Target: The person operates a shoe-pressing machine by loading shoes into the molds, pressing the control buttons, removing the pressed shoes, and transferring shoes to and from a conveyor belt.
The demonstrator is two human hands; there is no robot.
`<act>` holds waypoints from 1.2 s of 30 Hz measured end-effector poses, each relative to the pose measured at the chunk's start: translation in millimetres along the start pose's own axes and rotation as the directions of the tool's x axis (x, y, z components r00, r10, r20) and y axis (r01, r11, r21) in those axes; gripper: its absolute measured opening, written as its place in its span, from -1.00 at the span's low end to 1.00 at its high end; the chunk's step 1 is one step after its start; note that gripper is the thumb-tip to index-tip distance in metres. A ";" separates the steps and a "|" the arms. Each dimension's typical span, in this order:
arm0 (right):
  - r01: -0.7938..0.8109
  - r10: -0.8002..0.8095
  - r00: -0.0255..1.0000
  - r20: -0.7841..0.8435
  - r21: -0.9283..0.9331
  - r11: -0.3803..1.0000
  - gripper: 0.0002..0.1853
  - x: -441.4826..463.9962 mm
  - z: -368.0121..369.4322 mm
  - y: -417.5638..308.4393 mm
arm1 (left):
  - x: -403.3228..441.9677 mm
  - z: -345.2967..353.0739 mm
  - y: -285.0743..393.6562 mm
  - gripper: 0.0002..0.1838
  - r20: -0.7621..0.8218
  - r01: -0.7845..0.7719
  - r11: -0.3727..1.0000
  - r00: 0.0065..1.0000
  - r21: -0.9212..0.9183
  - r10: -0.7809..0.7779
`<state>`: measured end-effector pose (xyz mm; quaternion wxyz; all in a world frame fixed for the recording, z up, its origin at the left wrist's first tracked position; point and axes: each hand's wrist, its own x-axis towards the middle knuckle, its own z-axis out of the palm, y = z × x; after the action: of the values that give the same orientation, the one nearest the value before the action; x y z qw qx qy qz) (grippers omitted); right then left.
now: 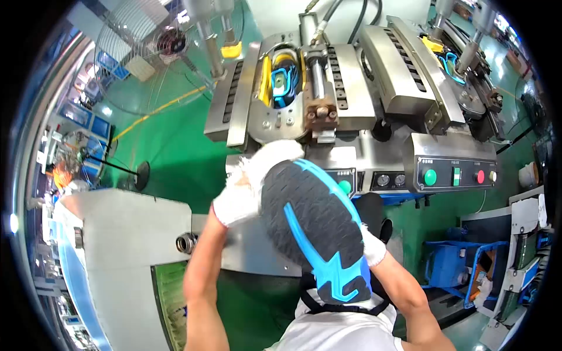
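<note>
We seem to be at a holding step: our gloved left hand (249, 184) is clamped on the toe end of the shoe (316, 219), our right hand (373, 247) grips its side nearer the heel, fingers hidden, sole towards us before the machine (353, 93); turning it calls for both grips together

- This is a factory.
- Big metal machines (354, 88) stand side by side, with dark hoses (359, 24) behind.
- One panel (442, 183) has a green button (430, 177) and a red button (480, 176).
- The floor (181, 146) is green, with a yellow line (155, 113).
- A big fan (171, 41) is on the left.
- A blue cart (448, 266) is on the right.
</note>
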<state>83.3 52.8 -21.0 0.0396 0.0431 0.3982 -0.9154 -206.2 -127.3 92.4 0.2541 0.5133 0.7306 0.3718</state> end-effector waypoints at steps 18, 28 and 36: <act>0.622 -0.245 0.637 -0.731 0.300 0.724 -0.07 -193.0 -51.6 29.4 | 324.9 -91.7 -77.1 -0.15 -0.474 0.495 0.660 0.850 0.565 -0.231; 0.387 -0.221 0.600 -0.769 0.037 0.921 -0.27 -114.0 -14.6 -26.6 | 57.4 -64.0 44.7 -0.36 -0.719 0.224 0.900 0.683 0.374 0.128; 0.103 -0.261 0.724 -0.639 -0.274 0.956 -0.64 49.6 48.1 -124.3 | -188.0 65.5 -8.0 -0.44 -0.630 0.482 0.867 0.714 0.124 -0.307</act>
<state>18.4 100.2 96.4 -0.1918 0.3242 0.4862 -0.7885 -96.7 -286.9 45.1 0.0130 0.2324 0.9105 0.3418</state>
